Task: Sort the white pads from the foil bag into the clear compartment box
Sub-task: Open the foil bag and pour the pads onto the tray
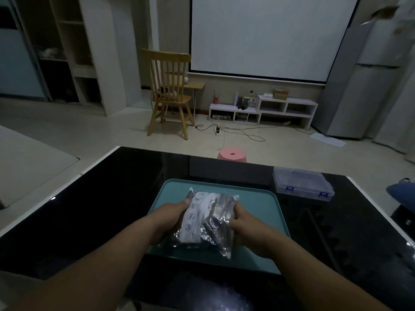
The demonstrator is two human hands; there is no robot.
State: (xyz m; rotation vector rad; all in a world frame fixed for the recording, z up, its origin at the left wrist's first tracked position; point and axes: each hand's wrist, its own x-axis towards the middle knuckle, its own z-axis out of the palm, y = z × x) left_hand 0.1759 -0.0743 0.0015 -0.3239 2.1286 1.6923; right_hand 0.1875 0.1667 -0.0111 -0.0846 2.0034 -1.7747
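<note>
Over the tray, foil bag: held between both hands at the middle of the bench; crumpled and silvery, with its long axis running away from the person. Whether it is lifted or resting on the tray cannot be told.
White pads: seen in a strip along the left part of the bag, with round printed marks in a row; all are contained in the bag.
Left hand: closed on the left edge of the bag, with the thumb laid on top near the far corner.
Right hand: closed on the right edge of the bag, fingers curled around it.
Tray: teal, rectangular with rounded corners, laid flat on the bench directly below the bag.
Clear compartment box: placed on the bench to the right of and beyond the tray, apart from it; the lid is down and two blue latches are seen on its near side.
Bench: glossy black top with a white edge.
Blue object: cut off by the right edge; its type cannot be told.
Pink stool: set on the floor just beyond the far bench edge.
Wooden chair: stood on the floor further back, to the left.
Projection screen: hung on the far wall, above a low white shelf.
</note>
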